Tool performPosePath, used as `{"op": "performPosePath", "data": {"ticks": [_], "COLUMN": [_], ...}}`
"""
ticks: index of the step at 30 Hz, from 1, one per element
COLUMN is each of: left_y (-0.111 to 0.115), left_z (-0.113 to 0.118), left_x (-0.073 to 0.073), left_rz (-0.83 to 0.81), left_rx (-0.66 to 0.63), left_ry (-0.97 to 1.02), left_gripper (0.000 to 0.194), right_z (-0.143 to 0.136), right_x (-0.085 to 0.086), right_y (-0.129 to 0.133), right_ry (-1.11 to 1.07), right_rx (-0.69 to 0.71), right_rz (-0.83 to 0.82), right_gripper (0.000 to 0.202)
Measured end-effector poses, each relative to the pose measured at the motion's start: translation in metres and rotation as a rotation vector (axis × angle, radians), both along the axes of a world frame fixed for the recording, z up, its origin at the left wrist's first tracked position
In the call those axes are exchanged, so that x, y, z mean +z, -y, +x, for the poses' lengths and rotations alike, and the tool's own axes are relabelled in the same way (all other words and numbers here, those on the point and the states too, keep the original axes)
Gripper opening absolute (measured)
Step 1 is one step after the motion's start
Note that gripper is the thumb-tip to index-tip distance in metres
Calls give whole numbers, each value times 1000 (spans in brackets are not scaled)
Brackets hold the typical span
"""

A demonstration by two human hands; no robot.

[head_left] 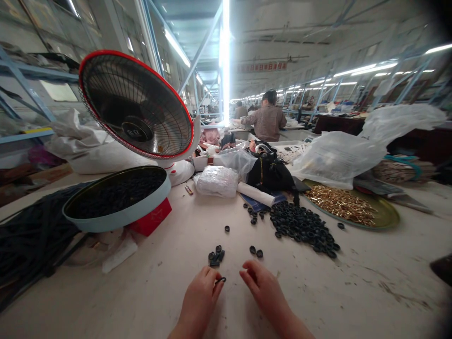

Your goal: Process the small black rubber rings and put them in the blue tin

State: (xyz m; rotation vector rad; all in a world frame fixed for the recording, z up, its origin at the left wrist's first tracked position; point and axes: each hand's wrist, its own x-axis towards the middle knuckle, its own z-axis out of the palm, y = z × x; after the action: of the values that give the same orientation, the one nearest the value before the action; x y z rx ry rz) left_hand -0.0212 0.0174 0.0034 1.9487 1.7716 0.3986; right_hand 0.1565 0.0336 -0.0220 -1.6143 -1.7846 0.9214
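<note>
Low in the middle of the view, my left hand [202,294] pinches a small black loop [221,279] between thumb and fingers. Across a narrow gap to the right is my right hand [263,285], its thumb and forefinger slightly apart, with nothing visible between them. Just beyond the left hand lies a little cluster of black pieces [216,256], some ring-shaped and some flat. Two loose black rings [256,252] rest past the right fingertips, and a single ring [227,229] lies farther off. A large heap of black rings [303,227] spreads to the right.
A round tray of gold-coloured metal pieces [342,205] stands at right. On the left are a tilted round tray [116,221] of dark pieces over a red box [151,217], black strips [31,230] and a red-rimmed heater [136,103]. Wrapped packages [217,181] lie behind; a person [266,117] works beyond.
</note>
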Motion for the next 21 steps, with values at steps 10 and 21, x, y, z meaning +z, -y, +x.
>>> {"op": "performPosePath", "data": {"ticks": [10, 21], "left_y": [13, 23], "left_z": [23, 31], "left_x": [-19, -7], "left_rz": [-247, -103], "left_rx": [248, -60], "left_ry": [1107, 594], "left_gripper": [31, 11], "right_z": [-18, -1], "right_x": [-2, 7], "right_y": [29, 41], "right_ry": [-686, -615], "right_rx": [18, 89], "right_rz": [-305, -258], "right_gripper": [31, 38]}}
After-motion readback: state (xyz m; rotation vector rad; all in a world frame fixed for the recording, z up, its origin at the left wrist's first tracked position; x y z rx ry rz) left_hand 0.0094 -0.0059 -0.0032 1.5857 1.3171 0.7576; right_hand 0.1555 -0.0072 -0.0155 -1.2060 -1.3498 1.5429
